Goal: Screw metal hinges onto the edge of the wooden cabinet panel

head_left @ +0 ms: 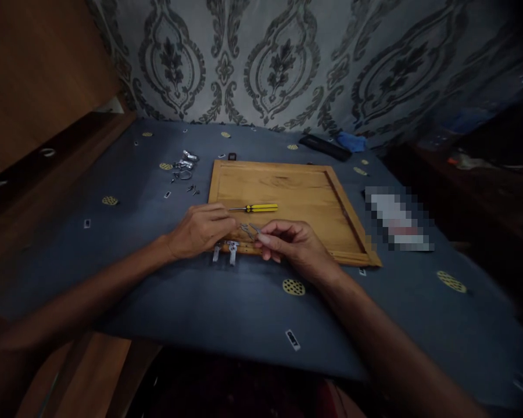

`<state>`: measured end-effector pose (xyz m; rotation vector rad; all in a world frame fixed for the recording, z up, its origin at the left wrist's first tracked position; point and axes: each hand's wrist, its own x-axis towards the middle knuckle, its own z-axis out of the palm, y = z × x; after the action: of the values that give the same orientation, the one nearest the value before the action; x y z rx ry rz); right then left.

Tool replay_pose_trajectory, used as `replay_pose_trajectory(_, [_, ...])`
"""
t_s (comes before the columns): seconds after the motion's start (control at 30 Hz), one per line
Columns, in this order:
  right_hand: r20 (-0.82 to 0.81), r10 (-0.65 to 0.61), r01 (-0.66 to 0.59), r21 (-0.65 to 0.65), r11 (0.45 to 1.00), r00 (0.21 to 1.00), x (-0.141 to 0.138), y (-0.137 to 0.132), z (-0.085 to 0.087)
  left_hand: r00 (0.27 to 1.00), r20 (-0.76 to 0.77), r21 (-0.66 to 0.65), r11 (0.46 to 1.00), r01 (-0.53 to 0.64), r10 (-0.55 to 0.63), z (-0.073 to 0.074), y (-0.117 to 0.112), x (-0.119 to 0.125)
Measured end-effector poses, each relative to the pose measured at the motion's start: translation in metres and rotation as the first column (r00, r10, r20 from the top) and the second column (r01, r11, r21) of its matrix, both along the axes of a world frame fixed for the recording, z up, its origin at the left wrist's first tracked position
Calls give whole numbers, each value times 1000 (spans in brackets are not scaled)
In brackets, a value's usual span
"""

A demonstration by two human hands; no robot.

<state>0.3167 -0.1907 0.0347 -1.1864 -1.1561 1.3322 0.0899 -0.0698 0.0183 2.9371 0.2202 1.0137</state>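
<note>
My right hand [298,247] pinches a small grey metal piece with forked arms [250,231] between thumb and fingers, above the near edge of a framed wooden panel [279,186]. Closed and palm down, my left hand [204,229] has its fingertips close to the metal piece's left end; whatever they grip is hidden. Below the hands, two metal hinges [233,251] sit side by side at the panel's near edge and stick out over the cloth. A screwdriver with a yellow and black handle [262,208] lies on the panel just beyond my fingers.
Several metal hinges [186,162] and loose screws [193,190] lie on the blue-grey cloth [126,255] left of the panel. Behind it are a black case [325,147] and a blue cloth [351,141]. A blurred-out packet [396,220] lies at right. Wooden furniture [47,75] borders the left.
</note>
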Motion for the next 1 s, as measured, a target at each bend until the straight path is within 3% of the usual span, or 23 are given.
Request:
replay_pose_trajectory(0.17, [26,-15,15,13,1000,1000,0,0,1,998,52,-211,977,34,-23,3,-2,2])
replay_pose_trajectory(0.3, [50,-92,91,28,995,995,-2,-2,4,996,61,-423,906,-31,63,9,-5,-1])
replay_pose_trajectory(0.4, [72,-161,158,41,987,984,-8,-14,7,998,10,-484,873,-56,69,19,-12,-5])
replay_pose_trajectory(0.6, [120,-223,217,58,974,967,-24,-45,-7,977,-211,-373,924,-87,7,27,-32,-11])
replay_pose_trajectory(0.77, [144,-188,179,77,981,972,-31,-49,-23,972,-234,-249,964,-93,33,23,-43,-8])
replay_pose_trajectory(1.0, [150,-147,132,102,986,978,-34,-53,-22,958,-275,-147,982,-122,78,22,-54,-4])
